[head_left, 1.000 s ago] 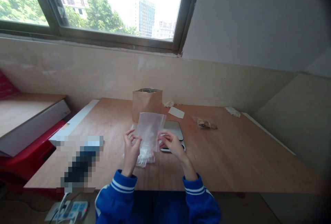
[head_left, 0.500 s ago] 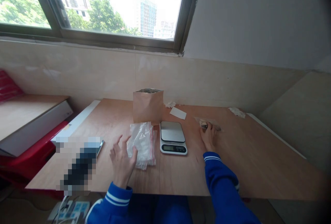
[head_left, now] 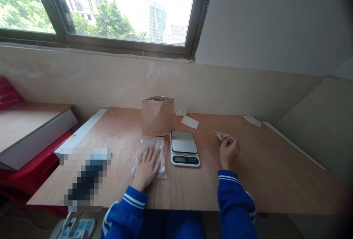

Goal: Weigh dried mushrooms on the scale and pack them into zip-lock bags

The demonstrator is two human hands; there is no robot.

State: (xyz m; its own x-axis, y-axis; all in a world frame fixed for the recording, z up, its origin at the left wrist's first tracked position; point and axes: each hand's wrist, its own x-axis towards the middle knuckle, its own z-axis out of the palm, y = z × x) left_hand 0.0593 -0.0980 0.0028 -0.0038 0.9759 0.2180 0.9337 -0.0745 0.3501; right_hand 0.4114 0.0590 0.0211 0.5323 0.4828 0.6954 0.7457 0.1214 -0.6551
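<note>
Some lettering [head_left: 192,159] on the scale [head_left: 184,142] is illegible. The left hand [head_left: 146,167] lies spread on clear plastic bags [head_left: 151,142]; the right hand [head_left: 229,153] grips a crumpled packet [head_left: 221,135].

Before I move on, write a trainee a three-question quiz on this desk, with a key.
1. True or false: the left hand is spread palm-down over the clear zip-lock bags.
2. The kraft pouch stands: A, in front of those bags; B, behind them; C, on top of them.
3. Which hand holds the small plastic packet, and on which side of the digital kitchen scale?

Key: 1 true; 2 B; 3 right hand, right side.
</note>
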